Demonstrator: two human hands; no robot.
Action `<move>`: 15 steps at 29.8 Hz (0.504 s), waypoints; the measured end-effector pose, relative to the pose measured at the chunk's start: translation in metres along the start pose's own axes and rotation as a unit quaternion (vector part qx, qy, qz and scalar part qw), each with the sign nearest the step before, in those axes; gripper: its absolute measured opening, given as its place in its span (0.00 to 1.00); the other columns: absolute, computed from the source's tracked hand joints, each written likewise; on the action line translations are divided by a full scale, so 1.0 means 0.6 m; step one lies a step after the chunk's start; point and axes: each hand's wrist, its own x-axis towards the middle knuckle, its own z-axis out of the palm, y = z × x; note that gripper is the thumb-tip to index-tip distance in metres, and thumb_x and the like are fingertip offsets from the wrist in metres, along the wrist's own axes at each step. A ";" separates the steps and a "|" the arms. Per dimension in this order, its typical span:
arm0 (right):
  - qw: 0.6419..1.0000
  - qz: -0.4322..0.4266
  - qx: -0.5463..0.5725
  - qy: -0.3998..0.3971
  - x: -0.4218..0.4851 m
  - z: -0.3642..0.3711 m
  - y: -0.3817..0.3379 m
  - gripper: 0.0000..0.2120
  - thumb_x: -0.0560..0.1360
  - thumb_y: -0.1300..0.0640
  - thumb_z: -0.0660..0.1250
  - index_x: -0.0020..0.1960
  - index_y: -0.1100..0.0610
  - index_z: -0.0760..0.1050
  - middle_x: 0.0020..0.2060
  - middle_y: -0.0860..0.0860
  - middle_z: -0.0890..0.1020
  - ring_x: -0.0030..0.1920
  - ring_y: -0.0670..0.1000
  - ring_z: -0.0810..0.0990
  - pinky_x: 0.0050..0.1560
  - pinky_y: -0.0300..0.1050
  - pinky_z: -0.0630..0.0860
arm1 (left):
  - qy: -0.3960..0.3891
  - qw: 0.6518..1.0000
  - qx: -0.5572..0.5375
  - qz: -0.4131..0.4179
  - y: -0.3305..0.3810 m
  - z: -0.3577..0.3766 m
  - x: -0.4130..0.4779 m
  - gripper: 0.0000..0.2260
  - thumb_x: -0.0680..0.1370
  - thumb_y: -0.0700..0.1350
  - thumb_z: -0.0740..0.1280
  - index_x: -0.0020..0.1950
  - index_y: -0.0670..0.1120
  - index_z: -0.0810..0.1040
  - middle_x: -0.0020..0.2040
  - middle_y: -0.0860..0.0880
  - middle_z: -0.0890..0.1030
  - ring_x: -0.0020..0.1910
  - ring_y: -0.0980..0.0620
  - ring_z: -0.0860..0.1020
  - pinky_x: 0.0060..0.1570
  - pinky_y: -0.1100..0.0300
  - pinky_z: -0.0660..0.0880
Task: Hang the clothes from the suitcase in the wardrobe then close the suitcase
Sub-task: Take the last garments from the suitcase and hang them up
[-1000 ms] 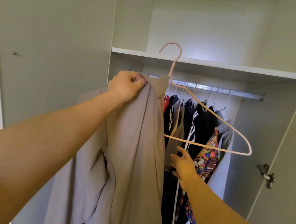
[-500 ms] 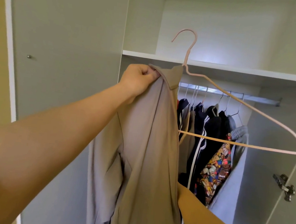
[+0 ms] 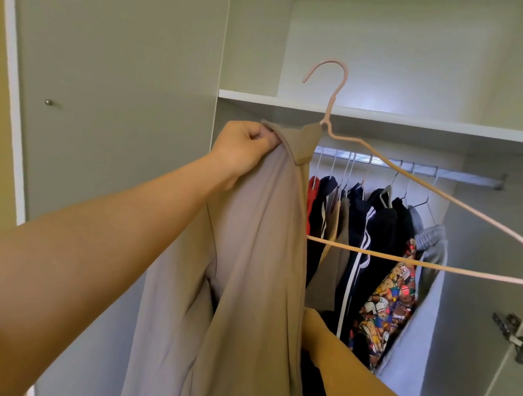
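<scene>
My left hand is raised in front of the open wardrobe and grips the collar end of a beige garment. The garment hangs long from the left half of a pink wire hanger. The hanger's right arm is bare and sticks out to the right. Its hook points up in front of the shelf, above the metal rail and not on it. My right forearm reaches in from the lower right, and its hand is hidden behind the garment. No suitcase is in view.
Several garments hang on the rail: dark striped jackets, a red top, a bear-print piece, grey trousers. A white shelf runs above the rail. The left door has a small knob. A hinge sits on the right door.
My right hand, seen under the hanger bar a second ago, has slipped behind the beige garment. The hanger and garment have come up higher and closer, with the bare arm swung out right.
</scene>
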 end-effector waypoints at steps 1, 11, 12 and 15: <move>1.000 0.004 -0.022 0.019 -0.054 -0.001 -0.035 0.11 0.78 0.64 0.58 0.53 0.59 0.78 0.46 0.58 0.81 0.51 0.59 0.79 0.56 0.52 0.77 | 0.004 1.000 0.002 0.002 -0.003 -0.006 0.001 0.16 0.77 0.40 0.65 0.29 0.48 0.72 0.27 0.55 0.72 0.28 0.62 0.67 0.29 0.70 0.65; 0.995 -0.034 -0.003 0.094 -0.102 -0.111 -0.106 0.16 0.80 0.55 0.60 0.37 0.61 0.75 0.33 0.59 0.79 0.41 0.59 0.78 0.59 0.58 0.75 | -0.073 0.981 0.179 0.020 -0.091 -0.085 0.016 0.12 0.76 0.35 0.63 0.33 0.35 0.74 0.30 0.53 0.73 0.33 0.59 0.68 0.35 0.65 0.65; 0.996 -0.035 -0.008 0.078 -0.111 -0.120 -0.115 0.15 0.80 0.55 0.60 0.39 0.61 0.76 0.31 0.57 0.80 0.38 0.56 0.79 0.56 0.52 0.77 | -0.073 0.977 0.199 0.022 -0.095 -0.090 0.014 0.15 0.76 0.34 0.63 0.29 0.40 0.71 0.25 0.57 0.70 0.28 0.62 0.67 0.32 0.70 0.63; 0.999 -0.009 -0.020 0.045 -0.128 -0.147 -0.139 0.18 0.77 0.51 0.65 0.54 0.67 0.78 0.43 0.62 0.83 0.42 0.57 0.81 0.50 0.52 0.80 | -0.088 0.956 0.278 0.031 -0.108 -0.101 0.006 0.18 0.76 0.36 0.63 0.27 0.48 0.67 0.24 0.55 0.72 0.28 0.60 0.70 0.33 0.69 0.65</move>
